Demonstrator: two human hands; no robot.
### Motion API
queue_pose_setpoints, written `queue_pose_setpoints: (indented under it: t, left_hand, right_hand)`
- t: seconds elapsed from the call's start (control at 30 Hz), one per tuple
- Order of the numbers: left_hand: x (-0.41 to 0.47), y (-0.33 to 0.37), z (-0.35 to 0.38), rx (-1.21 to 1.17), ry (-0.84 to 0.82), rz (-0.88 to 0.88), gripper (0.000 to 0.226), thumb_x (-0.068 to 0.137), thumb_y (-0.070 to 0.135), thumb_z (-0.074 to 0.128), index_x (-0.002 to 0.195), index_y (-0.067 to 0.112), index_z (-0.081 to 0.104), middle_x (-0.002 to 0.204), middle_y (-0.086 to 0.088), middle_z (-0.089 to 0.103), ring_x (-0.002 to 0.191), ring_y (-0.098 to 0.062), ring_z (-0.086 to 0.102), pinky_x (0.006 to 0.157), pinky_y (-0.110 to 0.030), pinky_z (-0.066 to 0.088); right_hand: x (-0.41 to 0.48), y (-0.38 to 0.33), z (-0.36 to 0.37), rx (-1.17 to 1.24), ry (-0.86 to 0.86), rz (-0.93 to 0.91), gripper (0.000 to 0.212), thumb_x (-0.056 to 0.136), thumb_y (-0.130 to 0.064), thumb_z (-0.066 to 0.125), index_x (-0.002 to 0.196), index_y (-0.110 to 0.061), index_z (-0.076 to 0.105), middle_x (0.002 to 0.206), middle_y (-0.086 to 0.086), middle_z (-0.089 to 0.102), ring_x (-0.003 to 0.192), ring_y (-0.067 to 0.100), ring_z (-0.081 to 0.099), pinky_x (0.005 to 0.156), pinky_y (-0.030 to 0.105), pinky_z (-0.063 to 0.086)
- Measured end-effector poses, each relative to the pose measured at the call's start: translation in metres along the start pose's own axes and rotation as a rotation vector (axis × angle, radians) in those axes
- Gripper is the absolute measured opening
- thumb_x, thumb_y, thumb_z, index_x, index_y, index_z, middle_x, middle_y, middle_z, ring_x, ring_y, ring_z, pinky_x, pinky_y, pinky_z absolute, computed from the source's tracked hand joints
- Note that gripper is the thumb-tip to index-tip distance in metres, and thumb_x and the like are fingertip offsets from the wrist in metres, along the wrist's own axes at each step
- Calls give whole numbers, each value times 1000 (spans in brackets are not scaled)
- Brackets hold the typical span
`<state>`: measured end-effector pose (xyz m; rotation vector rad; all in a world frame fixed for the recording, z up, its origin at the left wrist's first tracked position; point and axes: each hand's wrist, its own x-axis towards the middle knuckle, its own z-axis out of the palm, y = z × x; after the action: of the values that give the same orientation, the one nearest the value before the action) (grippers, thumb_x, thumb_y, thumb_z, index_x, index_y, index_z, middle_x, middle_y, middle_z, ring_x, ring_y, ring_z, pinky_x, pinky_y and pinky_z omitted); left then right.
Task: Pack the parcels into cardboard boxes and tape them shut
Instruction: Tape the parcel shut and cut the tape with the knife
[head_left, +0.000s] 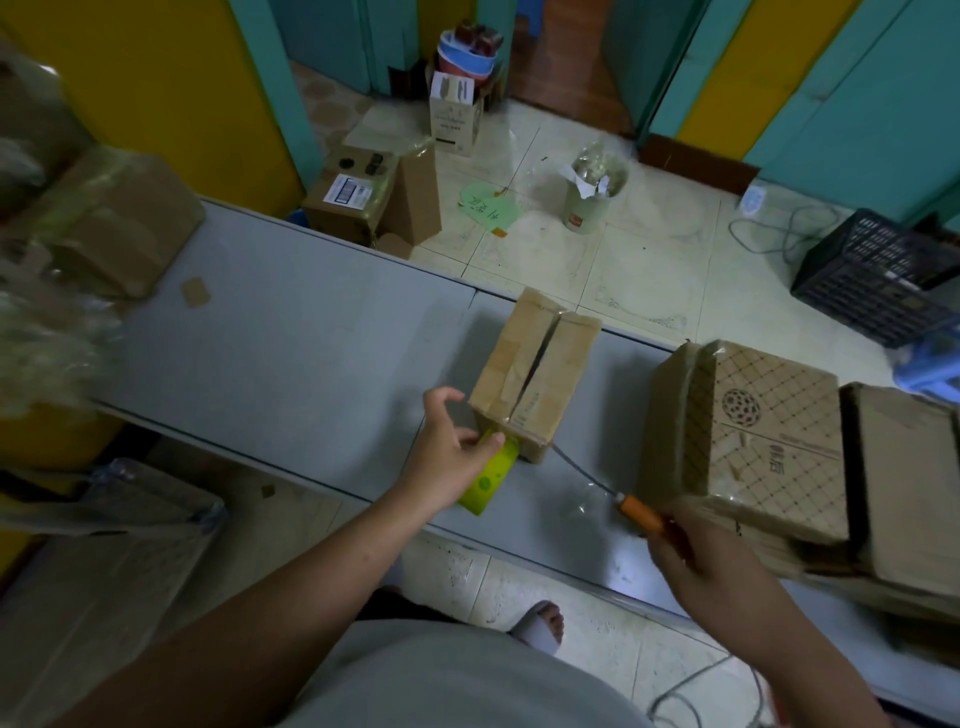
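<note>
A small cardboard box (535, 374) lies on its side on the grey table (291, 317), its flaps meeting along a middle seam. My left hand (449, 452) grips a green-yellow parcel (491, 478) at the box's near open end. My right hand (711, 561) holds the orange handle of a tool (641, 514). The tool's thin metal shaft reaches to the box's lower right corner. Clear tape seems to stretch along that shaft.
Patterned cardboard boxes (763, 441) are stacked at the table's right. A taped box (119, 223) and plastic wrap sit at the left. On the floor beyond are more boxes (374, 192), a bin (592, 197) and a black crate (878, 275).
</note>
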<state>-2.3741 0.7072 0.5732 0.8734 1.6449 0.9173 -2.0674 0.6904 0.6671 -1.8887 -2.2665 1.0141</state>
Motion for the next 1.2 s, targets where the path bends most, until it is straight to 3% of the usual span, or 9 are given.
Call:
queue_pose_setpoints:
  t: [0.13, 0.23, 0.37, 0.5, 0.67, 0.83, 0.97, 1.07, 1.2]
  left_hand:
    - [-8, 1, 3, -115, -138, 73, 62, 98, 19, 74, 138, 49, 38, 92, -13, 80, 86, -39, 74, 76, -43, 56]
    - [-8, 1, 0, -107, -165, 76, 67, 99, 17, 72, 146, 51, 40, 101, -7, 81, 93, -23, 77, 84, -42, 59]
    - [-10, 6, -8, -97, -274, 32, 83, 99, 13, 72, 159, 50, 28, 110, -6, 80, 102, -19, 77, 92, -42, 60]
    - [-12, 9, -10, -37, -256, 19, 86, 99, 12, 70, 159, 54, 25, 102, -3, 81, 101, -31, 76, 93, -49, 59]
    - [-6, 1, -8, 62, -251, 27, 83, 92, 34, 64, 147, 77, 20, 101, -21, 77, 88, -49, 71, 81, -69, 57]
    - [-5, 4, -2, 15, -249, 37, 81, 88, 40, 66, 151, 69, 23, 108, -3, 80, 95, -28, 77, 90, -55, 60]
    - [1, 8, 6, -15, -235, 72, 84, 99, 14, 62, 155, 63, 22, 85, 7, 78, 67, -8, 68, 70, -35, 55]
    - [4, 13, 8, -46, -240, 47, 84, 100, 5, 61, 157, 55, 24, 89, 6, 80, 69, -6, 69, 65, -26, 54]
    - [6, 14, 5, -15, -240, 17, 86, 98, 9, 64, 161, 54, 24, 112, -2, 79, 87, -16, 78, 84, -38, 61]
  right_hand:
    - [-2, -3, -4, 60, 104, -48, 45, 94, -64, 49, 78, -25, 63, 67, -5, 60, 58, 13, 57, 53, 35, 41]
    - [0, -6, -3, 128, 125, -99, 45, 94, -61, 52, 75, -21, 61, 62, -2, 57, 53, 12, 51, 51, 29, 35]
    - [9, -19, 8, 242, 61, -109, 38, 95, -58, 51, 76, -26, 60, 57, -6, 54, 50, 6, 49, 51, 20, 36]
    - [20, -28, 32, 301, -3, -126, 34, 97, -58, 50, 81, -30, 60, 61, -9, 55, 53, 5, 50, 52, 20, 37]
    - [20, -26, 58, 411, 63, -133, 25, 98, -56, 52, 86, -36, 61, 72, 2, 60, 58, 7, 52, 56, 24, 40]
    - [46, -51, 49, 326, 290, -360, 8, 103, -48, 53, 101, -43, 59, 93, -21, 55, 87, 8, 56, 73, 15, 41]
    - [105, -80, 42, 288, 229, -431, 35, 105, -49, 48, 126, -28, 66, 118, -14, 65, 112, 10, 59, 95, 31, 49]
    - [135, -78, 46, 326, 212, -314, 28, 107, -46, 47, 122, -31, 66, 102, -10, 69, 96, 10, 63, 83, 37, 54]
    - [143, -75, 48, 385, 231, -278, 24, 109, -36, 50, 112, -21, 69, 92, -5, 69, 86, 8, 63, 71, 29, 49]
